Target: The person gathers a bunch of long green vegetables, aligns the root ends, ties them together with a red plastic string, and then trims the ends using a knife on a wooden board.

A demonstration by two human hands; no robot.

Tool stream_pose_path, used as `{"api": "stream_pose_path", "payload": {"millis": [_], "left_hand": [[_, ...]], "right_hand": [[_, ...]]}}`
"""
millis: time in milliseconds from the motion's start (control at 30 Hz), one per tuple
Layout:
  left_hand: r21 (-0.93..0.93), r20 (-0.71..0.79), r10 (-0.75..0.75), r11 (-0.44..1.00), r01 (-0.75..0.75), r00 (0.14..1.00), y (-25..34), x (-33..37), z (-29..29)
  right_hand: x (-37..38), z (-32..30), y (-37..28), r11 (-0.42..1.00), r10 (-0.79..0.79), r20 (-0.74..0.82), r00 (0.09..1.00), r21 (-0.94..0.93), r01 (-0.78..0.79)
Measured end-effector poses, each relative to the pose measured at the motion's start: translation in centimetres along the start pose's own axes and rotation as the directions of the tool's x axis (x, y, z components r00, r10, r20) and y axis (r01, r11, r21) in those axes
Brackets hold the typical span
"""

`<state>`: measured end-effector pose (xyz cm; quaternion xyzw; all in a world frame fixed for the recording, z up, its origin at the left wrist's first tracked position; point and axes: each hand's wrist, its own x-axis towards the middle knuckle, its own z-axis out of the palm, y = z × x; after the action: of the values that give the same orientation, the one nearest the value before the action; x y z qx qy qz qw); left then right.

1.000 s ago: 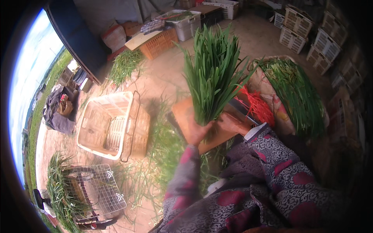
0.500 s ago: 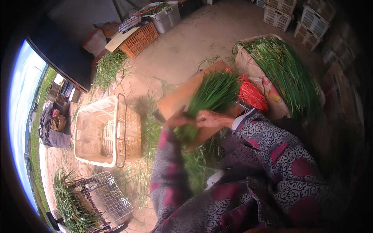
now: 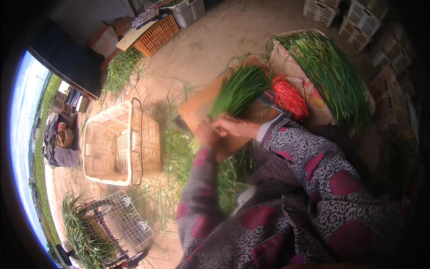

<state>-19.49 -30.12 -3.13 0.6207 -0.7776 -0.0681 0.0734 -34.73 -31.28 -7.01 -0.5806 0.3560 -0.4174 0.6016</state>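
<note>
A bunch of long green chives (image 3: pixel 244 87) lies slanted over an orange-brown board (image 3: pixel 197 105), its leafy ends pointing away to the right. Around the stem end, my left hand (image 3: pixel 207 133) is closed, slightly blurred. Right beside it, touching the stems, my right hand (image 3: pixel 235 127) has its fingers pressed together. Whatever is between those fingers is too small to make out. A pile of red plastic strips (image 3: pixel 290 99) sits at the board's far right side, next to a dark flat object (image 3: pixel 275 102).
To the right stands a cloth-lined basket (image 3: pixel 304 83) heaped with loose chives (image 3: pixel 327 71). A cream plastic crate (image 3: pixel 150 148) with a wire handle is on my left. Nearer are a wire rack (image 3: pixel 127 219) and more greens (image 3: pixel 80 228). Cut leaves litter the floor; crates (image 3: pixel 320 13) stack behind.
Both hands have shifted a little left and farther away, with the bunch in them. The dark flat object beside the red strips shows more now. The whole view has tilted slightly.
</note>
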Motion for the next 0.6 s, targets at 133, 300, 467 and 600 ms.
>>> {"api": "stream_pose_path", "payload": {"millis": [133, 300, 467, 600], "left_hand": [[-0.006, 0.011, -0.006, 1.000, 0.006, 1.000, -3.5, 0.3, 0.7], [-0.094, 0.032, 0.053, 0.994, -0.050, 0.998, -0.8, 0.4, -2.2], [-0.075, -0.024, 0.047, 0.996, -0.049, 0.999, -1.3, 1.0, -0.6], [0.108, -0.020, -0.020, 0.994, 0.022, 1.000, 0.2, -2.1, -2.0]], "right_hand": [[-2.0, 0.7, -1.0, 0.921, -0.138, 0.345, 0.928, -0.300, 0.248], [-3.4, -1.9, 2.6, 0.645, -0.240, 0.657, 0.715, -0.442, 0.623], [-2.9, -0.8, 4.2, 0.721, -0.085, 0.555, 0.828, -0.539, 0.435], [-4.5, 1.7, -1.5, 0.792, 0.153, 0.477, 0.866, -0.583, 0.181]]}}
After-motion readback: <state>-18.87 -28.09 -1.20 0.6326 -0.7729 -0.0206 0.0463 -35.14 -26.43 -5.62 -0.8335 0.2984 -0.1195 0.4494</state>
